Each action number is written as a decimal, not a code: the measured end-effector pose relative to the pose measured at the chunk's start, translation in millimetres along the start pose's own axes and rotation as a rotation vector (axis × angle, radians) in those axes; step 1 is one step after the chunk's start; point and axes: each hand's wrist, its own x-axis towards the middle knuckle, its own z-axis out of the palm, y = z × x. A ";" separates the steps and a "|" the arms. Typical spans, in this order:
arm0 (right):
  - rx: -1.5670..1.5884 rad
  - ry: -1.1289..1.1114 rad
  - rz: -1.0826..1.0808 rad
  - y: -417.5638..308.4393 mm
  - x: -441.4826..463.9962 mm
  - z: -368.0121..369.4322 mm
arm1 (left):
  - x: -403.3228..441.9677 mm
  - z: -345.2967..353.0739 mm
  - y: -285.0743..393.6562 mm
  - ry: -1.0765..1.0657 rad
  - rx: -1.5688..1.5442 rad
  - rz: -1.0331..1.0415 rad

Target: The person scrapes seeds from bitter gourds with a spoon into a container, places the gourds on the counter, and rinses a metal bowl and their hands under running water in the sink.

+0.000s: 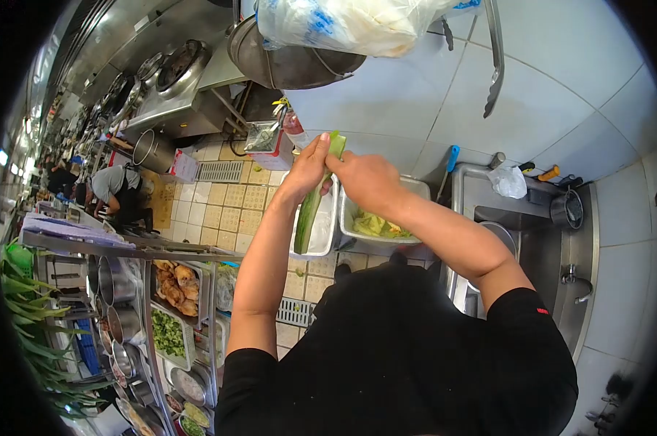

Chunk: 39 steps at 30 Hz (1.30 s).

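Note:
A long green vegetable (pixel 309 218) slants down from my two hands over a white tub (pixel 322 231). My left hand (pixel 310 168) is wrapped round its upper part. Close beside it, my right hand (pixel 365 180) is closed at the vegetable's top end; what its fingers grip there is too small to make out. Below my right hand stands a grey tub (pixel 348 227) with yellow-green pieces (pixel 375 225) in it.
A metal sink (pixel 561 291) with a tap is at the right. Shelves at the lower left hold trays of food (pixel 176 291). A person in grey (pixel 114 185) bends over at the far left. A plastic bag (pixel 343 25) hangs above.

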 end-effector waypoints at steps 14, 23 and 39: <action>-0.166 -0.006 0.047 -6.9 11.1 -12.5 | 32.7 -3.1 -13.0 -0.006 -0.007 0.209; 0.859 0.095 0.292 64.4 12.6 12.5 | 14.8 3.3 3.5 -0.396 -0.215 -0.085; -0.159 0.139 0.172 53.6 -19.3 -26.7 | -20.0 22.6 5.4 -0.337 0.020 0.101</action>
